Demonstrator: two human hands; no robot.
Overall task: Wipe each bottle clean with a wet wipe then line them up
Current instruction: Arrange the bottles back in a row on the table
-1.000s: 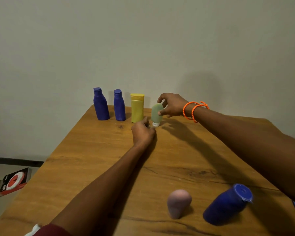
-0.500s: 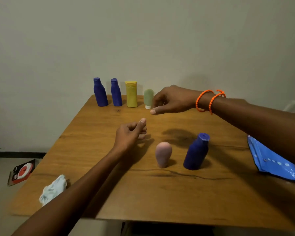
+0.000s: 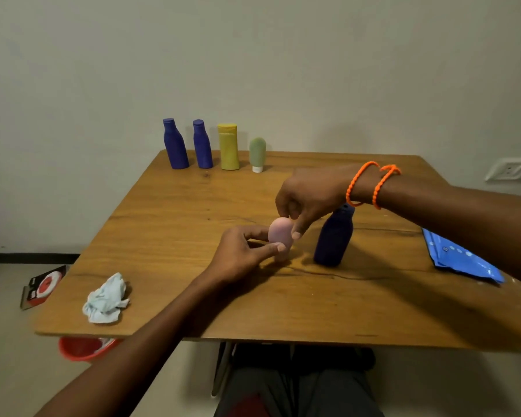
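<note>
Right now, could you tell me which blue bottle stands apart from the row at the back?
The blue bottle beside the pink bottle, mid-table under the right wrist; the other two stand in the back row.

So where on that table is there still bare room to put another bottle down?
Bare wood runs along the back edge right of the green tube, ending the row. The near strip between the crumpled wipe and the blue wipe pack is free too. It is crowded mid-table, where both hands hold the pink bottle beside the dark blue bottle.

You're working in dim, warm indoor light. Soft shadows fall from your arms across the surface (image 3: 169, 224) toward its near right corner. The picture is soft and grainy, and wide-angle bending curves the surface's edges.
</note>
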